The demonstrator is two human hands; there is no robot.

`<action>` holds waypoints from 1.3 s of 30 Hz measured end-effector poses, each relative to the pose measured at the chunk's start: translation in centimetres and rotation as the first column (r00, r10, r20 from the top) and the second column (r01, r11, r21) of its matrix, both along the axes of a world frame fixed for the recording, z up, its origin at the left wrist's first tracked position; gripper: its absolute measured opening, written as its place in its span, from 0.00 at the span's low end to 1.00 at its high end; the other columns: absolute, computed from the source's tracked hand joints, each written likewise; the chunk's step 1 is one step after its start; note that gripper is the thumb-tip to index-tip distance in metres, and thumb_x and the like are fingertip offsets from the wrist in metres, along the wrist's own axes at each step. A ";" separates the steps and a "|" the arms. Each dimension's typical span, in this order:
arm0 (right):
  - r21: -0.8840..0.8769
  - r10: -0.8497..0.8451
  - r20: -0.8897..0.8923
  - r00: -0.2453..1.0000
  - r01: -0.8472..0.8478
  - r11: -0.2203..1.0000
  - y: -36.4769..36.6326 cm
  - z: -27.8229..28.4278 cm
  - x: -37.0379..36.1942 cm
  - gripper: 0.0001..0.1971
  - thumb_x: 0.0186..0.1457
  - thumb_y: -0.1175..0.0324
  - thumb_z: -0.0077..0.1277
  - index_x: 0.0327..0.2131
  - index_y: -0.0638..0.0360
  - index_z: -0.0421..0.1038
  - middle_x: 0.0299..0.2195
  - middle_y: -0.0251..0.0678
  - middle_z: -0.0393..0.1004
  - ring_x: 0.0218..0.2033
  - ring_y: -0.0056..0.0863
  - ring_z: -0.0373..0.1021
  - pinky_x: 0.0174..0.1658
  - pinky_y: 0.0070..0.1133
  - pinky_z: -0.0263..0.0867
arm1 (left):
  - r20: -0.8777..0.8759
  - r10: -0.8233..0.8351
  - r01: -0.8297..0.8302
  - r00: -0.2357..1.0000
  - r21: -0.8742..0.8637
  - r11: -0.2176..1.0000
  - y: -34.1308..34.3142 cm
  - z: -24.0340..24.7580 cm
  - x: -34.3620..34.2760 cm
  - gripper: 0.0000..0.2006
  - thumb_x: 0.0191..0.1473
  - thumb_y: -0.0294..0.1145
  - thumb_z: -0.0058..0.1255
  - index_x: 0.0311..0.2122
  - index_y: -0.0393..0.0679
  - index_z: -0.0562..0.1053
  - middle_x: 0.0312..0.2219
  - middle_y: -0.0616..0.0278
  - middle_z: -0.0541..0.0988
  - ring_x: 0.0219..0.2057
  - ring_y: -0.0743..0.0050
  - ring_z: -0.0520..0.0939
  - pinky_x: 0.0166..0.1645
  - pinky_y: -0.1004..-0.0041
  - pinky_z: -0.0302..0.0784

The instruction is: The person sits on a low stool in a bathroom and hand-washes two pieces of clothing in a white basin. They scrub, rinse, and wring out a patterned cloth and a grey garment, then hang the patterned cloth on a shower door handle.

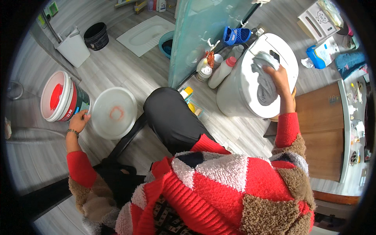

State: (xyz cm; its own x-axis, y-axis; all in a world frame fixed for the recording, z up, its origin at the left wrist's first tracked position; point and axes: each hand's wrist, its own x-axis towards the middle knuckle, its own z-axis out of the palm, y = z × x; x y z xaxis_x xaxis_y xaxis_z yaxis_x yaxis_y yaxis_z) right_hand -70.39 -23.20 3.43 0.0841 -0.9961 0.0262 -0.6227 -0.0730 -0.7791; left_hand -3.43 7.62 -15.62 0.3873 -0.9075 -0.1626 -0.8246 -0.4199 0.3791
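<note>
My left hand [79, 120], with a beaded bracelet at the wrist, has its fingers closed at the left rim of a whitish round plastic lid [113, 129], which has a faint red ring in its middle. Just beyond that hand stands a white paint bucket [72, 102] with a red and dark green label and something red inside. On the right, my right hand [278, 80] grips a bunched grey cloth [267, 90]. The cloth lies on the flat top of a large white cylindrical container [235, 94] with a small black panel. What fabric item it is, I cannot tell.
A frosted glass partition [196, 35] stands ahead, with bottles [223, 72] and a blue plastic clog [237, 36] beside it. Farther left are a squat toilet [145, 35], a black bin [96, 36] and a white bin [73, 49]. A wooden cabinet [321, 137] stands right.
</note>
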 end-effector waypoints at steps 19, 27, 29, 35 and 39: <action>-0.032 0.028 -0.618 0.786 -0.061 0.998 -3.3 -3.0 -7.3 0.27 0.49 0.49 0.50 0.44 0.64 0.70 0.37 0.50 0.74 0.40 0.41 0.72 0.43 0.32 0.66 | 0.058 0.082 -0.088 0.995 0.111 0.990 -0.1 3.0 -2.3 0.20 0.49 0.45 0.50 0.45 0.46 0.72 0.34 0.52 0.78 0.38 0.55 0.78 0.42 0.65 0.72; -0.857 -0.348 -0.355 0.868 -0.154 0.492 -8.0 7.7 6.4 0.12 0.43 0.67 0.56 0.34 0.57 0.70 0.36 0.39 0.72 0.35 0.40 0.70 0.42 0.34 0.62 | 0.034 0.057 -0.056 0.998 -0.003 0.998 0.3 1.8 -1.9 0.21 0.45 0.43 0.56 0.44 0.44 0.73 0.27 0.56 0.78 0.32 0.59 0.79 0.38 0.66 0.73; -0.948 -0.452 -0.275 0.848 -0.163 0.272 -8.5 11.3 9.4 0.17 0.41 0.67 0.58 0.38 0.53 0.67 0.41 0.36 0.69 0.43 0.37 0.66 0.44 0.32 0.60 | 0.034 0.059 -0.059 0.998 -0.001 0.998 0.7 1.5 -1.6 0.21 0.45 0.43 0.56 0.44 0.44 0.73 0.27 0.56 0.78 0.32 0.59 0.79 0.38 0.66 0.73; -0.975 -0.505 -0.135 0.852 -0.204 -0.084 -9.6 17.6 15.8 0.19 0.40 0.63 0.58 0.39 0.49 0.67 0.41 0.32 0.68 0.44 0.33 0.65 0.43 0.30 0.59 | 0.069 0.071 -0.076 0.995 0.064 0.995 1.1 2.0 -1.8 0.21 0.46 0.44 0.55 0.44 0.44 0.73 0.30 0.55 0.78 0.34 0.58 0.79 0.41 0.66 0.72; -0.975 -0.550 -0.145 0.823 -0.215 -0.064 -10.8 19.6 15.6 0.06 0.44 0.65 0.53 0.30 0.47 0.70 0.35 0.24 0.71 0.39 0.30 0.67 0.40 0.30 0.59 | 0.049 0.073 -0.078 0.996 0.101 0.992 1.2 2.8 -2.2 0.21 0.48 0.46 0.53 0.44 0.44 0.74 0.34 0.53 0.79 0.38 0.57 0.78 0.44 0.66 0.72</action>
State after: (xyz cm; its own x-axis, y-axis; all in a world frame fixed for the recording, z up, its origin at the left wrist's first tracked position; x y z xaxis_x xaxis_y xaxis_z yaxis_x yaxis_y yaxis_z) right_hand -54.74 -34.02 23.08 0.2967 0.0393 0.9542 -0.9067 -0.3021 0.2944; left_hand -5.59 8.79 -12.79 0.4629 -0.8550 -0.2341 -0.8044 -0.5161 0.2942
